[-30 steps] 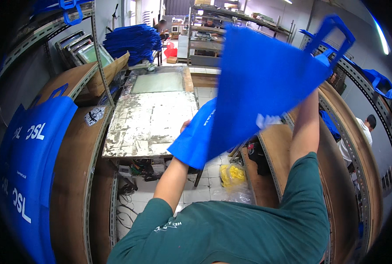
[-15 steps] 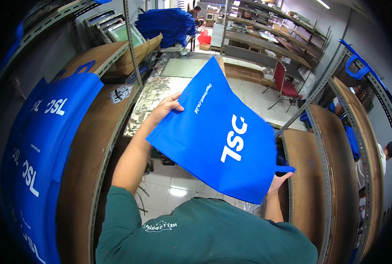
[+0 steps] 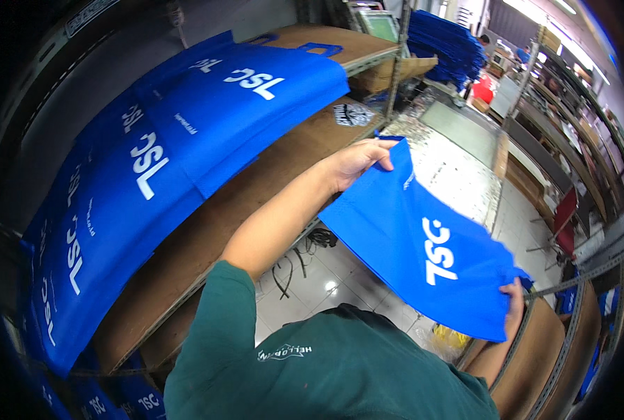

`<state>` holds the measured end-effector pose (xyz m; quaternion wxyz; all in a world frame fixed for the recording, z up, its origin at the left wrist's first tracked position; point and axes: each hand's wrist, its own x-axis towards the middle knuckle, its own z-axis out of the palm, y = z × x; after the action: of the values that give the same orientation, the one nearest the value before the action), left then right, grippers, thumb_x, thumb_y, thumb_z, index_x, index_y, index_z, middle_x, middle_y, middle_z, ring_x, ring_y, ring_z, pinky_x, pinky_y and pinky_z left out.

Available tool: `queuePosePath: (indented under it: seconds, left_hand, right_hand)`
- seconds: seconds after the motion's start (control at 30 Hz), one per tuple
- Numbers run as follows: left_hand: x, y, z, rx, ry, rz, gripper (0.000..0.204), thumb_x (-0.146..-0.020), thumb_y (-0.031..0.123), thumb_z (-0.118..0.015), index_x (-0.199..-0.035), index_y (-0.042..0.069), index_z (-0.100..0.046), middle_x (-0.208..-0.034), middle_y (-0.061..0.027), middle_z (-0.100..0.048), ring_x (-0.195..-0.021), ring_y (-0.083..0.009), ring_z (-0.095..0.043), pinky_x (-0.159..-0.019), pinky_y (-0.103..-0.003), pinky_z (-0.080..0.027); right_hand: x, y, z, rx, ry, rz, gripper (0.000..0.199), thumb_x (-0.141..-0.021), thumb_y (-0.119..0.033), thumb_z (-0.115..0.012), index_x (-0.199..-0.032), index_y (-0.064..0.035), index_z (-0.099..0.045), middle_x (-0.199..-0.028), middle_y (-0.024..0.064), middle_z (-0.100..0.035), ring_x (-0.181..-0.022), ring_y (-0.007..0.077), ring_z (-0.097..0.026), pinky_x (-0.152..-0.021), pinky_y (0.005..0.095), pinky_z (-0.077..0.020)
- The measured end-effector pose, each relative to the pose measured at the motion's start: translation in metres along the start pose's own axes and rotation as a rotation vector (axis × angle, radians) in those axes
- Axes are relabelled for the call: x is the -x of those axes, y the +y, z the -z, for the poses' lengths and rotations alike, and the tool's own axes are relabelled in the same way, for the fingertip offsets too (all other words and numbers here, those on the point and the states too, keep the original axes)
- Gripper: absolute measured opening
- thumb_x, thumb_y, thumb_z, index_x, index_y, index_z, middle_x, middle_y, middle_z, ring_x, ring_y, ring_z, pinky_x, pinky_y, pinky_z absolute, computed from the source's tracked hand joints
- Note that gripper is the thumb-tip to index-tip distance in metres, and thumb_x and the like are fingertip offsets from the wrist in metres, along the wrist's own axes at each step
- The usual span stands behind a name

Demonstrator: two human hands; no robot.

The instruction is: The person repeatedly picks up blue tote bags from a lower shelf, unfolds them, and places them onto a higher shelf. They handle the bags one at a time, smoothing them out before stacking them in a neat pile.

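A blue fabric tote bag (image 3: 424,234) with white printing is stretched between my two hands, tilted down toward the right. My left hand (image 3: 361,164) grips its upper left corner, thumb on the printed face. At the lower right, my right hand (image 3: 513,304) pinches the bag's edge near a blue handle; part of that hand is hidden behind the fabric. To the left, more blue printed bags (image 3: 179,140) lie overlapping along the top of a shelf, apart from my hands.
A wooden shelf (image 3: 256,164) in a metal frame runs along my left. Beyond the bag stands a paint-stained work table (image 3: 466,175), with a tall pile of blue bags (image 3: 445,49) behind it. Wooden shelves (image 3: 536,336) and a red chair (image 3: 565,220) are at the right.
My view has swung left, bringing the shelf of laid-out bags closer to the middle. Both hands still hold the same tote bag, now sagging and creased more.
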<state>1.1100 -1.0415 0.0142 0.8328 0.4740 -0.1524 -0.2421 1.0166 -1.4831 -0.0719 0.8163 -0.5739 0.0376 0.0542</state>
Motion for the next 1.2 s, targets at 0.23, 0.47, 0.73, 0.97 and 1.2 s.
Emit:
queuePosePath:
  seconds: [0.23,0.47,0.73,0.97,1.2]
  left_hand:
    - [0.065,0.086,-0.033,-0.265,0.157,-0.377,0.058,-0.066,-0.003,-0.051,-0.124,-0.002,-0.046,-0.102,-0.0100,-0.060,-0.084,-0.0134,-0.061,-0.077,-0.024,-0.050]
    - [0.103,0.161,0.020,-0.599,0.538,-0.553,0.067,-0.067,0.000,-0.053,-0.132,0.002,-0.037,-0.108,-0.0106,-0.059,-0.091,-0.0134,-0.060,-0.084,-0.026,-0.048]
    - [0.084,0.241,0.104,-0.857,1.110,-0.446,0.069,-0.074,0.003,-0.055,-0.138,0.008,-0.030,-0.095,-0.0059,-0.060,-0.075,-0.0121,-0.060,-0.064,-0.026,-0.049]
    - [0.056,0.299,0.238,-0.818,1.547,-0.439,0.079,-0.073,0.001,-0.062,-0.141,0.009,-0.022,-0.081,-0.0065,-0.056,-0.065,-0.0134,-0.055,-0.053,-0.025,-0.045]
    - [0.012,0.331,0.379,-1.197,1.939,-0.377,0.080,-0.065,0.005,-0.072,-0.135,0.017,-0.035,-0.079,-0.0043,-0.057,-0.073,-0.0165,-0.058,-0.064,-0.031,-0.048]
  right_hand:
    - [-0.103,-0.112,-0.053,0.270,-0.232,0.242,0.067,-0.065,-0.010,-0.062,-0.125,0.0014,-0.036,-0.113,0.0154,-0.051,-0.104,0.0251,-0.051,-0.091,0.0372,-0.0418]
    - [-0.307,-0.166,-0.162,0.697,-0.421,0.542,0.060,-0.074,-0.011,-0.064,-0.126,0.0020,-0.037,-0.122,0.0112,-0.047,-0.111,0.0200,-0.044,-0.097,0.0309,-0.0323]
    - [-0.552,-0.175,-0.390,0.887,-0.683,0.818,0.061,-0.073,-0.007,-0.064,-0.128,0.0010,-0.039,-0.130,0.0120,-0.044,-0.121,0.0227,-0.038,-0.102,0.0320,-0.0261]
    - [-0.733,-0.136,-0.601,0.972,-0.495,0.954,0.061,-0.070,-0.021,-0.068,-0.121,0.0020,-0.044,-0.122,0.0228,-0.049,-0.115,0.0330,-0.046,-0.096,0.0385,-0.0360]
    - [-0.829,-0.086,-0.703,0.885,-0.326,1.156,0.051,-0.072,-0.022,-0.063,-0.117,-0.0018,-0.049,-0.115,0.0219,-0.055,-0.107,0.0399,-0.051,-0.090,0.0437,-0.0423]
